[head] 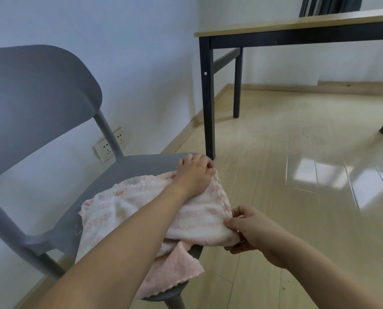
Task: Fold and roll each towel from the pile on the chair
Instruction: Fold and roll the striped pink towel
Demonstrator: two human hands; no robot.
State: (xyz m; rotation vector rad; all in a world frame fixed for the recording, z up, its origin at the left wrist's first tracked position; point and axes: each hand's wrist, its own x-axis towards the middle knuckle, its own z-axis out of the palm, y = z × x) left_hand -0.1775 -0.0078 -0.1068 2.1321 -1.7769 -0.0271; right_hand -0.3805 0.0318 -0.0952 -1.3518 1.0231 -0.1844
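Grey chair seat (141,166), lower left of frame: pink striped towel (141,204) spread across, long axis toward lower right. Left hand (194,172) curled round far corner; right hand (246,230) pinching near corner.

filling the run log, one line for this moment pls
stage: folding | left hand: grips towel far corner | right hand: pinches near corner | on: chair

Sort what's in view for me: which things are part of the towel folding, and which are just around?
In the job: striped pink towel on top; plain pink towel beneath; grey chair; left hand and right hand, both hands gripping the striped towel.

Just around: table; wall sockets; dark curtain.
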